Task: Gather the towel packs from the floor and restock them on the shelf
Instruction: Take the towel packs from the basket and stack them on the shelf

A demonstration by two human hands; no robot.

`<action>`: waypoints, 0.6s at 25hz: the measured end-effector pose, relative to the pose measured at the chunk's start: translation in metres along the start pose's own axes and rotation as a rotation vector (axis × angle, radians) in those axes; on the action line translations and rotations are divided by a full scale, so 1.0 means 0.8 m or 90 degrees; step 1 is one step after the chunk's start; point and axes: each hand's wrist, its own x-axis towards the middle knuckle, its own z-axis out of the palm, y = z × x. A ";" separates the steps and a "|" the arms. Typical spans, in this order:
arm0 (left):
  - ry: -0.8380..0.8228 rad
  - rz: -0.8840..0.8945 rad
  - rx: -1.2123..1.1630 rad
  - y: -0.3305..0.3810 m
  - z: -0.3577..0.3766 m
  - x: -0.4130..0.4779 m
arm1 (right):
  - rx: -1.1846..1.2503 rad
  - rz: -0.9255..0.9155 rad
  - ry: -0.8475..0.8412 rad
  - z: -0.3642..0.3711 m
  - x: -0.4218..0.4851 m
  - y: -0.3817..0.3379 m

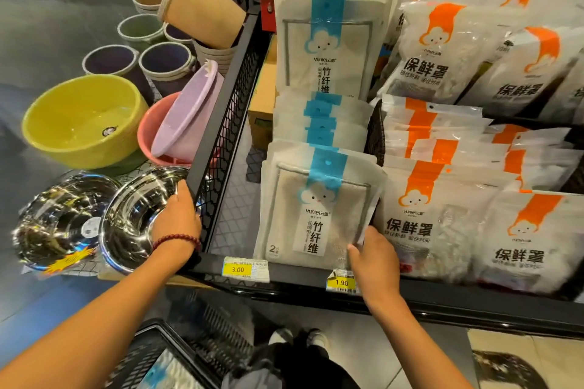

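Towel packs (317, 205): matt plastic over cloth. Bowls (139, 218): glossy polished metal. Basin (82, 120): smooth plastic. Shelf (221, 123): black metal mesh.

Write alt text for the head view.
A person's right hand pinches the lower right corner of the front blue-striped towel pack on a shelf, while the left hand grips the shelf's black mesh side panel. Orange-striped packs lie on the right, steel bowls and plastic basins on the left.

Towel packs (319, 215) were white with a blue stripe, the packs beside them (439, 230) had orange stripes, a bowl (63, 136) was yellow, another bowl (148, 133) pink, shelf (215, 123) black, price tags (237, 269) yellow.
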 end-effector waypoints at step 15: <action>-0.013 0.001 0.004 -0.001 0.001 0.000 | -0.169 -0.363 -0.088 -0.056 0.133 -0.116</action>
